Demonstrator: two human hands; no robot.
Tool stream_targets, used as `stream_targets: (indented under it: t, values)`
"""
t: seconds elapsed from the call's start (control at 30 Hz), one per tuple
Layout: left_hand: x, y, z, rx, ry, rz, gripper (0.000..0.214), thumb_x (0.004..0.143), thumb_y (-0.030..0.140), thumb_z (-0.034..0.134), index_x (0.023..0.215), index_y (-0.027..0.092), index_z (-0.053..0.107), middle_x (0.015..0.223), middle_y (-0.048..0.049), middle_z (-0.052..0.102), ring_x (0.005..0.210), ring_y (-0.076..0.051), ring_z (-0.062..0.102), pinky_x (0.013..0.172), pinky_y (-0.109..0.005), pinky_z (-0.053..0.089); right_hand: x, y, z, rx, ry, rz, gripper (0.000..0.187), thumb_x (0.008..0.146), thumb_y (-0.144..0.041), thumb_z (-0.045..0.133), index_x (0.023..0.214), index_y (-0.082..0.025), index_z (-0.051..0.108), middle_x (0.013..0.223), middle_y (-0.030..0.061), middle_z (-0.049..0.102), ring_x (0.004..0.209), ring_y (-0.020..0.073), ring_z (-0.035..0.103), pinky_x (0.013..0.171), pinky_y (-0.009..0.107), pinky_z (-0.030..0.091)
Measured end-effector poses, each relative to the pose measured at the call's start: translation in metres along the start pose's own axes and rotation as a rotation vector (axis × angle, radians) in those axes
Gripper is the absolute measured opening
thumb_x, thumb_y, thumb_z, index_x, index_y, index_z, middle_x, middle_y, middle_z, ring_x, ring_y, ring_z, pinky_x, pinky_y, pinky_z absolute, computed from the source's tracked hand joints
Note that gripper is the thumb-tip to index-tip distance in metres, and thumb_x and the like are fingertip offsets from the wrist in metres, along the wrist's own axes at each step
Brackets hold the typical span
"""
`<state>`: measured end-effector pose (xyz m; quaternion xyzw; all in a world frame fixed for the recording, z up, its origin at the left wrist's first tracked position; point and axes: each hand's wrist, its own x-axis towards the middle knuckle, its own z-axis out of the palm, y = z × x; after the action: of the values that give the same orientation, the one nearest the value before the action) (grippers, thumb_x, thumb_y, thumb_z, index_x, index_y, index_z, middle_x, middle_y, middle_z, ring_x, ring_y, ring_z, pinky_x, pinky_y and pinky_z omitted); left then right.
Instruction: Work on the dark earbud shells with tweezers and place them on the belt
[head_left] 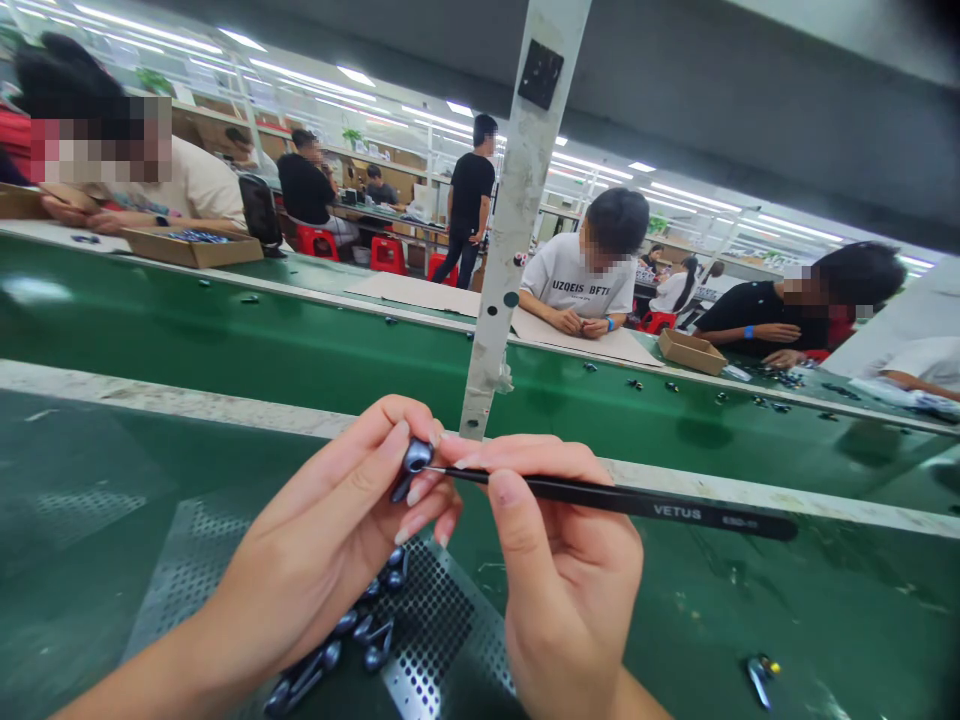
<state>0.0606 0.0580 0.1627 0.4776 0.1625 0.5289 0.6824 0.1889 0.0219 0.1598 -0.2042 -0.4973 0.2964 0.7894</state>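
Observation:
My left hand (337,530) is closed in a pinch on a small dark blue-grey earbud part (415,460), held up in front of me. My right hand (559,560) grips black tweezers (645,503) marked VETUS, whose tip touches the earbud part. Below my hands several more of the same dark earbud parts (360,630) lie on a perforated metal tray (442,640) on the green work surface (787,610).
One earbud part (759,672) lies alone at the lower right. A white upright post (510,230) stands just behind my hands. Beyond it runs a green conveyor belt (262,340) with scattered small parts. Across it sit several people with cardboard boxes (191,245), (690,350).

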Motion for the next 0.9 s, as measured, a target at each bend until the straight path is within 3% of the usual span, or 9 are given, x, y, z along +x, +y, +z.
stream_targets:
  t: [0.1,0.4,0.63,0.9]
  values:
    - [0.001,0.0,0.002,-0.001,0.009,0.005,0.02,0.091,0.043,0.09,0.091,0.025,0.082,0.07,0.0036,0.06,0.062,-0.01,0.053,0.061,-0.016,0.061,0.0,0.003,0.0,0.013,-0.032,-0.068,0.017,0.101,-0.01,0.07,0.102,-0.018,0.085,0.099,0.007,0.087,0.083,0.0176,0.086,0.062,0.021,0.07]
    - [-0.001,0.0,-0.001,-0.02,-0.011,0.018,0.019,0.093,0.041,0.088,0.093,0.023,0.081,0.071,0.0041,0.061,0.062,-0.009,0.054,0.062,-0.018,0.063,0.001,0.003,-0.001,-0.039,-0.003,-0.071,0.012,0.101,-0.014,0.073,0.098,-0.018,0.084,0.096,0.0053,0.087,0.091,0.0159,0.087,0.079,0.02,0.072]
    - [-0.002,0.0,-0.007,-0.036,-0.06,0.002,0.019,0.102,0.042,0.078,0.099,0.024,0.079,0.077,0.0041,0.06,0.067,-0.009,0.055,0.068,-0.018,0.063,0.0,0.006,0.002,0.006,-0.005,-0.08,0.013,0.103,-0.013,0.071,0.1,-0.017,0.083,0.097,0.006,0.087,0.089,0.0169,0.087,0.064,0.017,0.069]
    - [-0.004,-0.001,-0.006,-0.026,-0.048,0.016,0.018,0.1,0.041,0.081,0.099,0.023,0.08,0.076,0.0037,0.062,0.065,-0.009,0.053,0.066,-0.018,0.063,-0.001,0.004,0.001,-0.011,-0.002,-0.06,0.014,0.101,-0.011,0.071,0.1,-0.016,0.083,0.098,0.0067,0.086,0.086,0.0168,0.086,0.064,0.018,0.07]
